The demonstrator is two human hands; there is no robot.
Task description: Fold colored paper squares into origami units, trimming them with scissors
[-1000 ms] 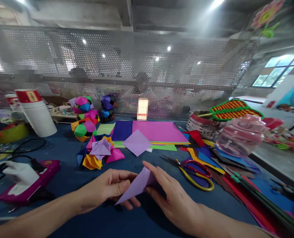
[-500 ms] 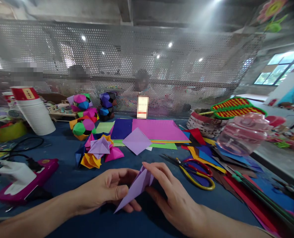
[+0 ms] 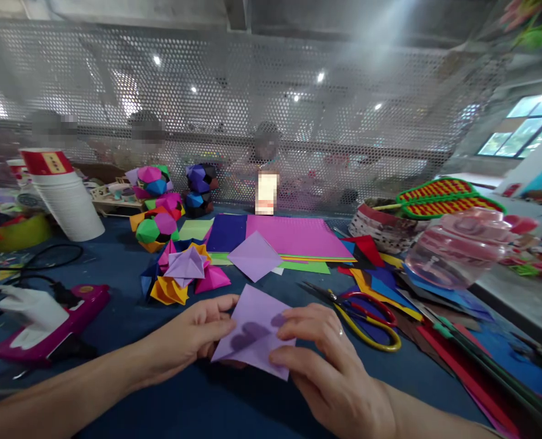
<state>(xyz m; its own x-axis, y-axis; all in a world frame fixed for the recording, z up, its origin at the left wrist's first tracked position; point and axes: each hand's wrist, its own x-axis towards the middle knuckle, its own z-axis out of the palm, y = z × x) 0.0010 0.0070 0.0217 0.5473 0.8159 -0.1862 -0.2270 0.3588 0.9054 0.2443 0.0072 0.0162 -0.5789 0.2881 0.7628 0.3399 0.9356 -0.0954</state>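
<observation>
A creased square of purple paper (image 3: 259, 326) is spread between my two hands, above the dark blue table. My left hand (image 3: 209, 332) pinches its left edge, thumb on top and fingers partly hidden behind. At the right edge my right hand (image 3: 325, 360) grips the sheet, its fingertips on the upper face and its thumb out of sight. Just beyond lies another purple square (image 3: 255, 256), flat and overlapping a pink sheet stack (image 3: 298, 236). Folded paper pieces (image 3: 186, 268) in purple, yellow and pink stand behind my left hand.
Scissors (image 3: 366, 323) with red and yellow handles lie right of my right hand, beside coloured paper strips (image 3: 453, 366). A pink bottle (image 3: 453, 250) stands farther right. On the left are a magenta power strip (image 3: 88, 305) and stacked paper cups (image 3: 72, 207). Paper balls (image 3: 156, 225) sit behind.
The purple paper, folded over and held on edge before, is now opened out into a square facing up. My right hand has shifted to its right edge. The view has tilted slightly.
</observation>
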